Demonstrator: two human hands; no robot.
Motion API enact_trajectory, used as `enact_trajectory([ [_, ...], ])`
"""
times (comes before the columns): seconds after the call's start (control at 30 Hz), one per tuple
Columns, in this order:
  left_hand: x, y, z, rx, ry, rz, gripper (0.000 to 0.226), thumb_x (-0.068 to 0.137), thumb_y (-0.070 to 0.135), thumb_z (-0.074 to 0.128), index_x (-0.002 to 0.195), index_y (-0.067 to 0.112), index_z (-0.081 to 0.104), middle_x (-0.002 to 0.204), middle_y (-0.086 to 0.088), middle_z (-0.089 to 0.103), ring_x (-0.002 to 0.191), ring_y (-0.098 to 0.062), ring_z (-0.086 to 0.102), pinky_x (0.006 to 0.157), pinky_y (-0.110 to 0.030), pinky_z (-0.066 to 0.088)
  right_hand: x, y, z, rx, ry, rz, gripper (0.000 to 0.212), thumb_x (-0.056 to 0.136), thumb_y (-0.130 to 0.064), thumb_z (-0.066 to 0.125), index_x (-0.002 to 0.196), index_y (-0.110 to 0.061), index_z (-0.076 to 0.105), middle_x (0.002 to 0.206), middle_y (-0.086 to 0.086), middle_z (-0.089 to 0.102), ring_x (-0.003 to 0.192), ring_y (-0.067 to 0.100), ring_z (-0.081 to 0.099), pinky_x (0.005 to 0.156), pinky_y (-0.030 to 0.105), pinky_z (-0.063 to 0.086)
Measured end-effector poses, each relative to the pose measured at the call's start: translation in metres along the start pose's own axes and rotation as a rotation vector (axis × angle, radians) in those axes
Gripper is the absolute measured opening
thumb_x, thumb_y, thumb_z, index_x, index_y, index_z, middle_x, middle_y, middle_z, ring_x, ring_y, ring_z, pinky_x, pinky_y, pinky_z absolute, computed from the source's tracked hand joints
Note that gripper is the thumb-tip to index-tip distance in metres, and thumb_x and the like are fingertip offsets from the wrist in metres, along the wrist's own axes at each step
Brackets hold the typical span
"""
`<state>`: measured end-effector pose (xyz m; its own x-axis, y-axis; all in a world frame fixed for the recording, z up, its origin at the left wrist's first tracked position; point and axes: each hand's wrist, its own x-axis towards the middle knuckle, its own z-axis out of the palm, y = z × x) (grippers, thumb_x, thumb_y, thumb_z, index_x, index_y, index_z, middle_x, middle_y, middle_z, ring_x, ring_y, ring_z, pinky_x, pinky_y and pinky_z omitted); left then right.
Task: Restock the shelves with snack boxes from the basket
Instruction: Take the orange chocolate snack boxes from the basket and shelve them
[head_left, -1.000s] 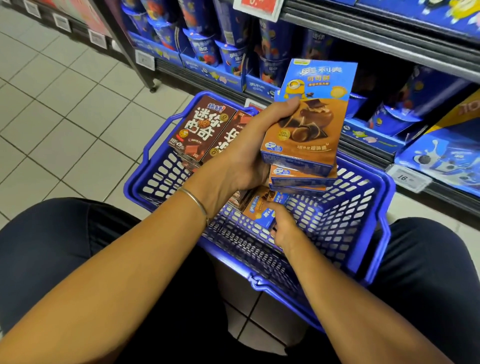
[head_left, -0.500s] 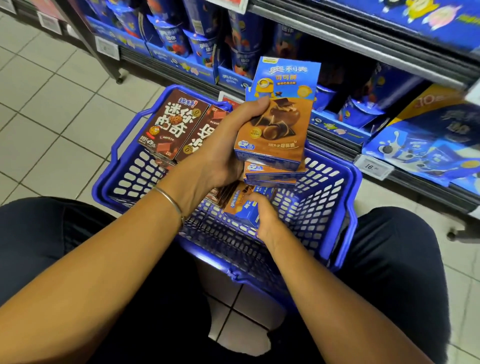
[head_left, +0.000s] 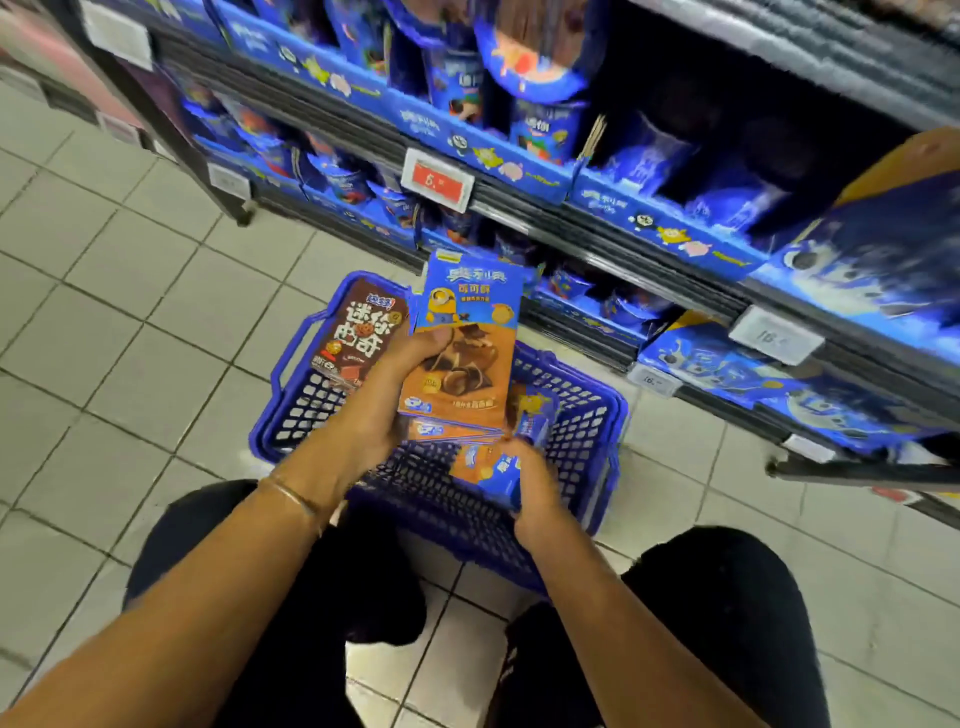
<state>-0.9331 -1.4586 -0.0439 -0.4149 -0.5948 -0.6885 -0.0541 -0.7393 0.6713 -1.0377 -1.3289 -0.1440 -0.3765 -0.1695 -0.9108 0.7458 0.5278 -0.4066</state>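
Observation:
A blue plastic basket (head_left: 587, 415) stands on the tiled floor in front of my knees. My left hand (head_left: 384, 400) grips a stack of blue-and-orange snack boxes (head_left: 462, 353) above the basket, thumb on the top box. My right hand (head_left: 535, 483) holds one more blue-and-orange box (head_left: 488, 467) just under that stack. A brown snack box (head_left: 353, 332) leans upright at the basket's far left. The shelves (head_left: 571, 208) with blue snack cups and packs rise right behind the basket.
Price tags (head_left: 439, 179) hang on the shelf rails. Large blue packs (head_left: 753, 379) fill the lower shelf at right. A shelf upright's foot (head_left: 241, 215) stands on the floor at left. Pale floor tiles (head_left: 130, 322) spread to the left of the basket.
The view has pulled back and tilted up, showing more shelf. My right hand has lifted a box out of the basket up to the underside of the stack in my left hand.

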Motion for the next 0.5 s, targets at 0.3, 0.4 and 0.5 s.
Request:
enact_trajectory([
  [0.3, -0.184, 0.153, 0.048, -0.066, -0.034, 0.118, 0.070, 0.085, 0.023, 0.078, 0.147, 0.001, 0.053, 0.115, -0.018, 0.074, 0.082, -0.023, 0.078, 0.071, -0.034, 0.063, -0.279, -0.144, -0.053, 0.200, -0.124, -0.229, 0.045, 0.099, -0.007, 0.047, 0.141, 0.010, 0.047, 0.136, 0.042, 0.049, 0.121, 0.054, 0.052, 0.110, 0.068, 0.036],
  [0.4, -0.243, 0.210, 0.076, -0.070, 0.013, 0.152, 0.069, 0.086, 0.022, 0.074, 0.148, 0.002, 0.052, 0.116, -0.019, 0.072, 0.081, -0.024, 0.076, 0.072, -0.036, 0.064, -0.375, -0.202, -0.074, 0.259, -0.273, -0.316, 0.029, 0.094, -0.010, 0.049, 0.113, 0.002, 0.066, 0.108, 0.026, 0.069, 0.097, 0.037, 0.067, 0.098, 0.051, 0.051],
  [0.5, -0.288, 0.258, 0.109, -0.039, 0.005, 0.195, 0.058, 0.096, 0.020, 0.063, 0.147, -0.004, 0.052, 0.128, -0.028, 0.067, 0.081, -0.024, 0.074, 0.078, -0.037, 0.061, -0.451, -0.251, -0.088, 0.251, -0.422, -0.407, 0.021, 0.086, -0.019, 0.056, 0.101, -0.012, 0.069, 0.084, 0.007, 0.076, 0.077, 0.025, 0.070, 0.087, 0.042, 0.053],
])
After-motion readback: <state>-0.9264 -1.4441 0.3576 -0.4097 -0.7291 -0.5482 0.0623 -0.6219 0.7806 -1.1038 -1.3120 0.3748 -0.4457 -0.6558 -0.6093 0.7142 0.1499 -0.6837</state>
